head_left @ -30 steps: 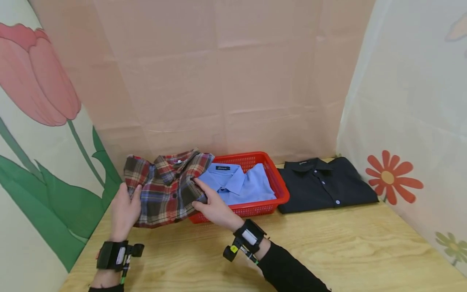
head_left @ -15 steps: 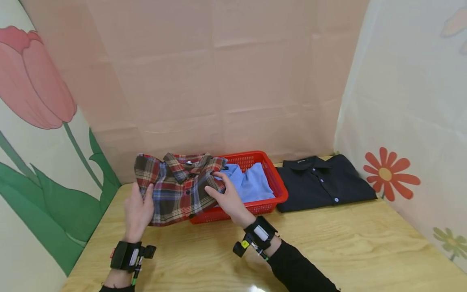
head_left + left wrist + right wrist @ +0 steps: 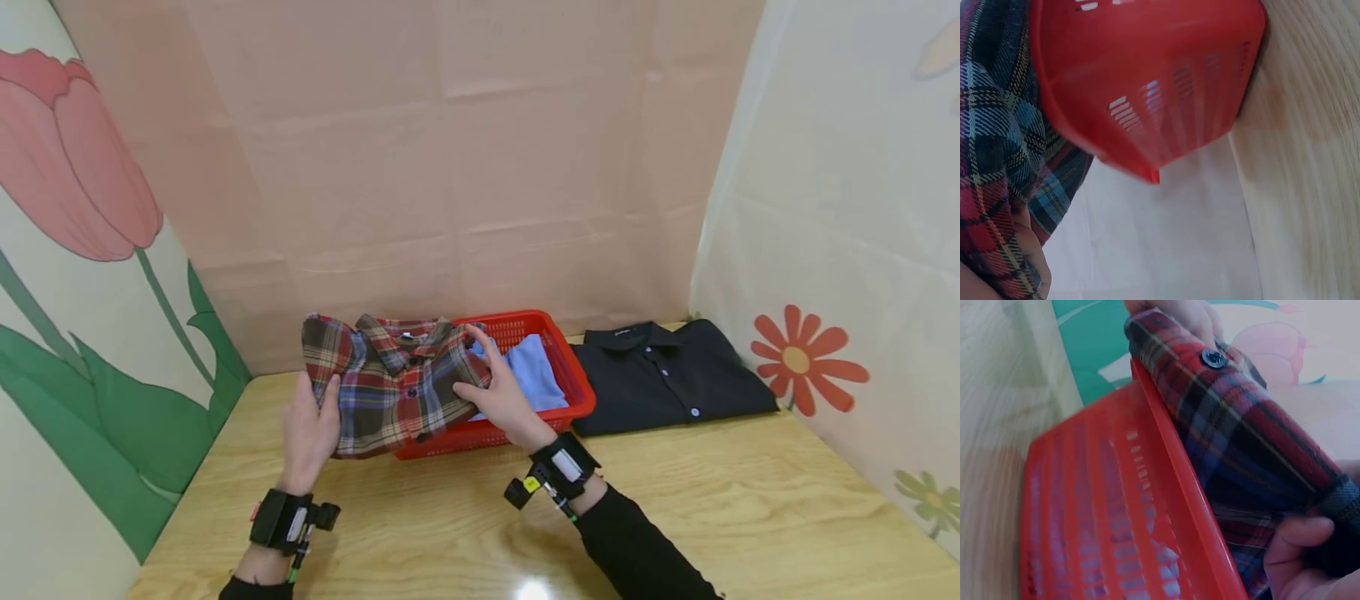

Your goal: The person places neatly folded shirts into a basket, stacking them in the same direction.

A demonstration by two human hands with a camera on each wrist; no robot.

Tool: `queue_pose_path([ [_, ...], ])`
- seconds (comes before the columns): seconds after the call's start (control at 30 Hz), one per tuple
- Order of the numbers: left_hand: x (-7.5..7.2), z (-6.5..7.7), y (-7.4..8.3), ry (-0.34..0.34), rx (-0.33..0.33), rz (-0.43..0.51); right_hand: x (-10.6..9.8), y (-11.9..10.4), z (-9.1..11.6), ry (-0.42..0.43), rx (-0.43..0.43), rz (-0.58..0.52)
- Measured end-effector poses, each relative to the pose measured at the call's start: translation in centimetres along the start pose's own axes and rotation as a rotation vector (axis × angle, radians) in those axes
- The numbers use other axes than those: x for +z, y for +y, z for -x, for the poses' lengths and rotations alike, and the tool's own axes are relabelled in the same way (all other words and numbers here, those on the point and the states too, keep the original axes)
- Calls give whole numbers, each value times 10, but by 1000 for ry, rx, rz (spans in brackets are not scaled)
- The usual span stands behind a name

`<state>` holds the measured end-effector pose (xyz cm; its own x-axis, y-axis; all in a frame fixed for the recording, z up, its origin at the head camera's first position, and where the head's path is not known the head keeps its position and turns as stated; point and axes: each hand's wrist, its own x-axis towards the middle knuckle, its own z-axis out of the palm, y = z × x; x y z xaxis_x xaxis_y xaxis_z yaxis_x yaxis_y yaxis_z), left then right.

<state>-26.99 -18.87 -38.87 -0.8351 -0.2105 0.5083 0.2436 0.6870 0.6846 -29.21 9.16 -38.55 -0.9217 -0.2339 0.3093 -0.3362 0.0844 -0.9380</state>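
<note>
Both hands hold a folded plaid shirt (image 3: pixel 390 392), red, grey and blue, over the left part of a red plastic basket (image 3: pixel 567 367). My left hand (image 3: pixel 311 429) grips the shirt's left side; in the left wrist view its fingers (image 3: pixel 1030 250) curl under the cloth. At the shirt's right side, my right hand (image 3: pixel 506 396) pinches the edge, its thumb (image 3: pixel 1304 531) showing in the right wrist view. A light blue shirt (image 3: pixel 534 373) lies inside the basket, partly hidden beneath the plaid one. In the right wrist view the plaid shirt is close over the basket's rim (image 3: pixel 1175 450).
A folded black shirt (image 3: pixel 667 379) lies on the wooden table (image 3: pixel 675 500), just right of the basket. Behind stands a pinkish-brown sheet (image 3: pixel 450 167), with flower-printed sheets (image 3: pixel 825 208) at the sides.
The two hands have carried the plaid shirt rightward, from beside the basket to over its left part. It now covers more of the light blue shirt. The basket and black shirt stay put.
</note>
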Motion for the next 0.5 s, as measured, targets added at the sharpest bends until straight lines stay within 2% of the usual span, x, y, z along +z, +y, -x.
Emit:
queue_pose_path([
  [0.1, 5, 1, 3, -17, 10, 32, -12, 2, 2, -80, -16, 15],
  [0.23, 13, 2, 7, -12, 33, 74, -29, 3, 6, -158, 11, 73],
  [0.33, 19, 2, 11, -4, 54, 104, -39, 2, 8, -165, 20, 131],
  [0.5, 28, 0, 16, -19, 68, 163, -51, 1, 7, -132, 24, 204],
])
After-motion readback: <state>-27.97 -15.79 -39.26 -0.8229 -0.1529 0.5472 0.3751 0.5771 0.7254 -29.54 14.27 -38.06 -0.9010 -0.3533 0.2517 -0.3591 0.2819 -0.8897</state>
